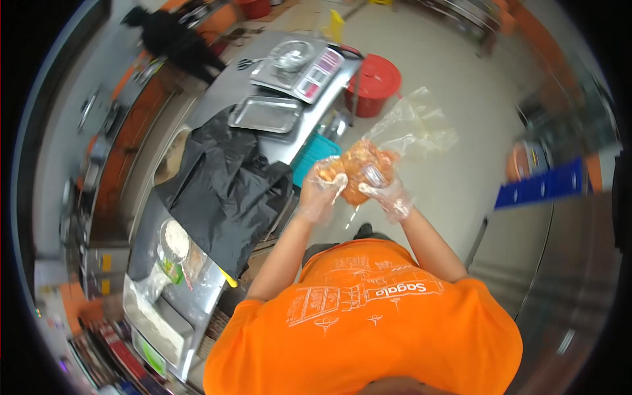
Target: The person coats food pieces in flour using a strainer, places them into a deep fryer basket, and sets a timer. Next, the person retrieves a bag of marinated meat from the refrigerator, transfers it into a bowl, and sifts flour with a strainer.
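A clear plastic bag (361, 164) of orange-brown pieces is held up in front of my orange shirt, over the floor. My left hand (322, 192), in a clear plastic glove, grips its left side. On the right side my right hand (390, 195), gloved too, presses its thumb against the bag. White smears show on both thumbs. The bag's loose upper part (421, 125) spreads out to the upper right. A small printed label (374, 176) shows through the plastic near my right thumb.
Left, a steel table (217, 82) bears a scale (299, 72), a metal tray (266, 113), black plastic (224, 187), a bowl of white powder (175, 238) and a powdery tray (158, 322). A red bucket (374, 85) stands beyond. A person in black (174, 39) is far left.
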The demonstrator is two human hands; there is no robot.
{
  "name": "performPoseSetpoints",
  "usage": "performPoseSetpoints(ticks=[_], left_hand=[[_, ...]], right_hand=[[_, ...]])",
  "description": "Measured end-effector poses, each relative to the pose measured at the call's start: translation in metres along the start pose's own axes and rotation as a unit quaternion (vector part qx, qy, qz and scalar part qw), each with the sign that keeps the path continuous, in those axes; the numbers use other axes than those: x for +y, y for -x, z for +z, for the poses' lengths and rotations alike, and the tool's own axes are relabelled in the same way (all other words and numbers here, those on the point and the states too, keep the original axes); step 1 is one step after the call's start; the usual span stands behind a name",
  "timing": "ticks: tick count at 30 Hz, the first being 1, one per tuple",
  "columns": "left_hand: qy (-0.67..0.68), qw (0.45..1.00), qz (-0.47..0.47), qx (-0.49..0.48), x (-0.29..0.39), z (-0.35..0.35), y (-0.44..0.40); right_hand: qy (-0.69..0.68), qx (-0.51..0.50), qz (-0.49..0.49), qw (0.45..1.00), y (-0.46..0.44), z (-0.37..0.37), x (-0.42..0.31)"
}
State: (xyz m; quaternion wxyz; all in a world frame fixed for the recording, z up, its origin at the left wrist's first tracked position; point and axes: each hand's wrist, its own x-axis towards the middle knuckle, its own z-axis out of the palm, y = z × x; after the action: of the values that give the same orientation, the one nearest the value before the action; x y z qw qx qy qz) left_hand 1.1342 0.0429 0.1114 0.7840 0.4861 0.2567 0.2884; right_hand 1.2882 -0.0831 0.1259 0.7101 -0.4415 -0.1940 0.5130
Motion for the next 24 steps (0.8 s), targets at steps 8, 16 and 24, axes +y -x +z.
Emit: performPoseSetpoints(ticks=[8,16,24], left_hand=[[-0.145,0.985,-0.056,0.072,0.116,-0.058,-0.150],[-0.299,0.923,-0.176,0.169,0.188,-0.127,-0.328],[-0.229,0.921,-0.205,0.240,0.210,-0.113,-0.425]], right_hand=[[0.226,-0.250,0.153,0.929,-0.252,0.048,-0.058],[-0.026,-0.204,0.232,0.951,-0.429,0.090,-0.032],[-0.134,-0.255,0.319,0.903,-0.534,0.068,-0.049]])
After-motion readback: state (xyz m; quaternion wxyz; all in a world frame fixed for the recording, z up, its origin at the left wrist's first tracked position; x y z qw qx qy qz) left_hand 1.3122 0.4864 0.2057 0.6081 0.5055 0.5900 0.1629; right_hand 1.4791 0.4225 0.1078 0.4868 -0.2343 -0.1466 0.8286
